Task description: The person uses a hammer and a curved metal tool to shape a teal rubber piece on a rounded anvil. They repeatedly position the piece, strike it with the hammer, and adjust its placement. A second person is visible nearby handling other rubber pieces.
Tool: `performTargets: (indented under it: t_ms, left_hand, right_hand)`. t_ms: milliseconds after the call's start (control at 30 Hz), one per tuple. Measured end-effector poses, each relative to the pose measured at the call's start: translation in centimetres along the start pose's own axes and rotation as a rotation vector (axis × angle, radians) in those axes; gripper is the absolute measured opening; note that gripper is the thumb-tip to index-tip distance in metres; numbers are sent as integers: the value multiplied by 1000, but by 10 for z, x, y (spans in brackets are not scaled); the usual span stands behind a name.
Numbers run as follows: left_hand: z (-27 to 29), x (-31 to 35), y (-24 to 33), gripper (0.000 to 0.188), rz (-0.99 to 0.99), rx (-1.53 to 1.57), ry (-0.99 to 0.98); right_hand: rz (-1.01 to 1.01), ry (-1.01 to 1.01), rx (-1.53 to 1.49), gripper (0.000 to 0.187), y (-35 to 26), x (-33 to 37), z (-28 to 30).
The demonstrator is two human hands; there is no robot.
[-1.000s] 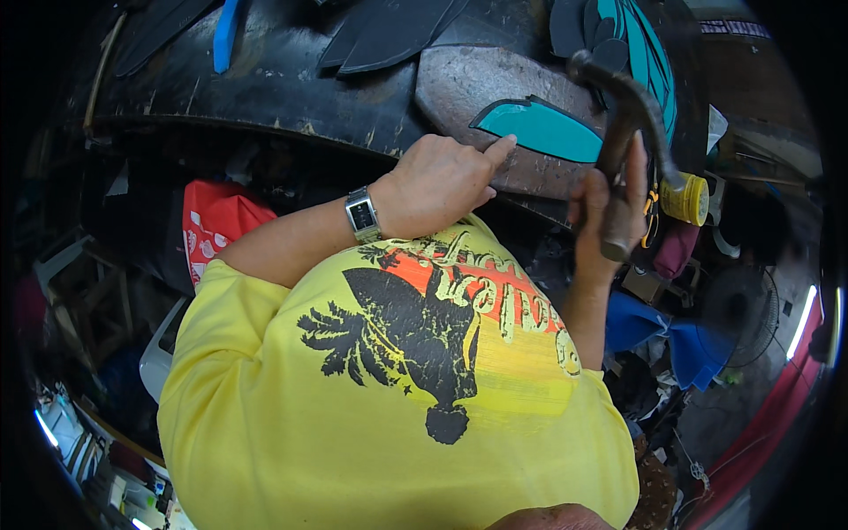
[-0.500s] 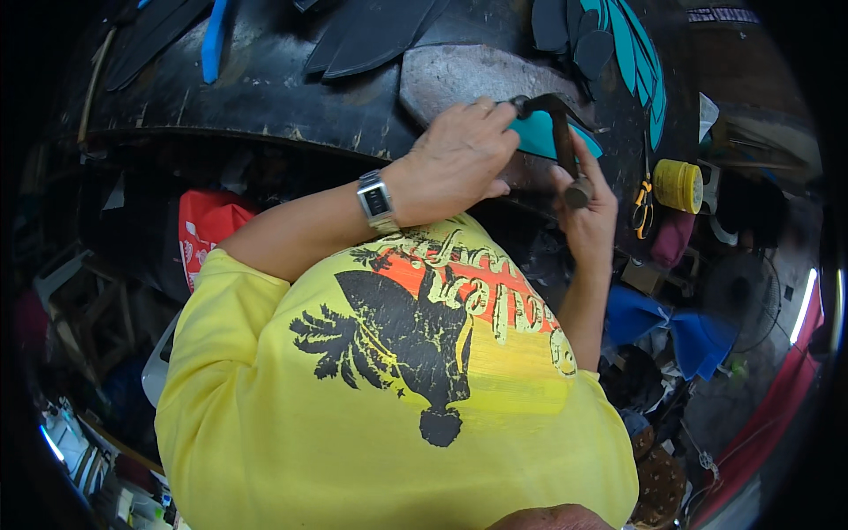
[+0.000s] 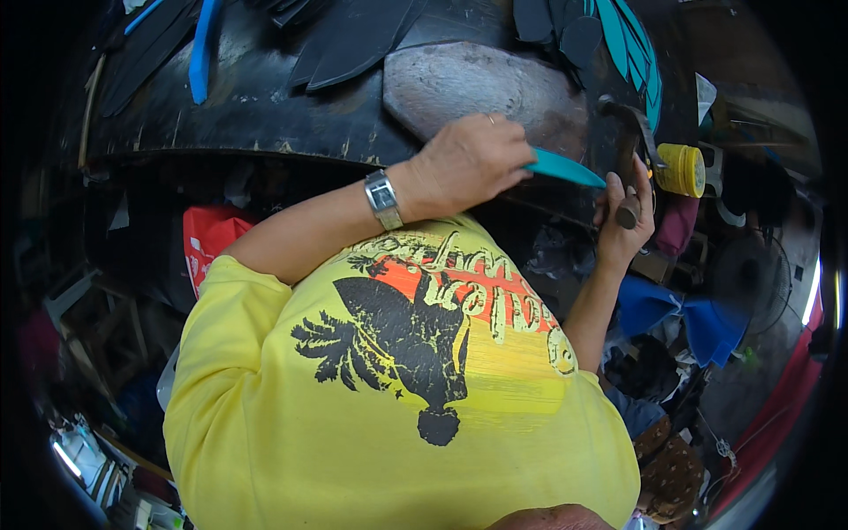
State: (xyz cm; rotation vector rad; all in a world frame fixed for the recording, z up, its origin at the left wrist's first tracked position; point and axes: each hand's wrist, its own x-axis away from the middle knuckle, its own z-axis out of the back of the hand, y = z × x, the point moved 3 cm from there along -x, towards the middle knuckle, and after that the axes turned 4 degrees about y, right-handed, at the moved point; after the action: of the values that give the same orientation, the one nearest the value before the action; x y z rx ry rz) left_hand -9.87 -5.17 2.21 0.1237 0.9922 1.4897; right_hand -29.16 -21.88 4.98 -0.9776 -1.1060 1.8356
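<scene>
My left hand [image 3: 473, 163], with a metal-banded watch on its wrist, is closed on one end of a narrow teal leaf-shaped strip [image 3: 567, 167]. The strip slants over the near edge of a worn stone-like slab [image 3: 477, 84], its pointed end by my right thumb; whether the thumb touches it I cannot tell. To the right, my right hand [image 3: 625, 212] grips a hammer [image 3: 628, 119] by its dark handle. The hammer's head points away from me, and the handle's butt shows between my fingers.
Black leaf-shaped pieces [image 3: 358, 44], more teal pieces [image 3: 623, 40] and a blue strip [image 3: 203, 57] lie on the dark table [image 3: 256, 106]. A yellow tub [image 3: 681, 170] is at the right edge. A red bag [image 3: 212, 234] shows below the table's left part.
My right hand and the hammer have moved right, off the slab. The teal strip now shows more of its length, turned narrower, with my left hand at its left end.
</scene>
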Motion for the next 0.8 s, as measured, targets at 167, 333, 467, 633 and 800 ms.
performTargets:
  t_ms: [167,333,467,633,800]
  left_hand:
    - [24,-17,-42,26,190,211,270]
    - [42,-29,-74,31,271,-120,84]
    - [48,-36,-85,32,366,-91,-18]
    - [48,-35,-86,32,393,-89,-14]
    - [47,-33,-82,32,392,-130,-57]
  right_hand:
    - [96,112,-175,56,-24,10,2]
    - [49,-32,-186,56,-22,29,-24]
    - [73,-504,163,51,-13,37,-50]
    - [141,-350,80,57,-45,44,-37]
    - [644,-439,89,51,-64,60,-63]
